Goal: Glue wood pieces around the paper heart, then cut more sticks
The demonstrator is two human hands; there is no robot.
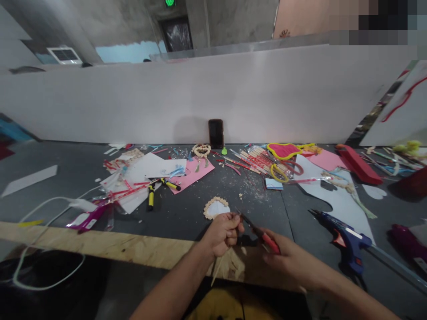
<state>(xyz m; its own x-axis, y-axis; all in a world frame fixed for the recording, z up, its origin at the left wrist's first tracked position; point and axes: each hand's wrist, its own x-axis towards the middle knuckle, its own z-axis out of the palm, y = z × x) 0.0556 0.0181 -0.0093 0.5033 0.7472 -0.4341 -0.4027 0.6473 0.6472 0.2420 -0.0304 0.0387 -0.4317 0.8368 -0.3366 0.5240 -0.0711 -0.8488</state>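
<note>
My left hand (223,233) is closed round a thin wooden stick (217,269) whose lower end hangs below the fist. My right hand (289,258) is closed on red-handled cutters (263,235), their dark jaws pointing up-left at the stick's top by my left fingers. Just beyond my left hand a white paper heart (216,207) edged with small wooden pieces lies on the dark table (180,213).
A blue glue gun (347,242) lies to the right. Yellow-handled pliers (151,195), pink paper (191,173), white sheets, red sticks (248,160) and a phone (215,133) leaning on the white partition fill the back. A white cord (40,209) loops at left.
</note>
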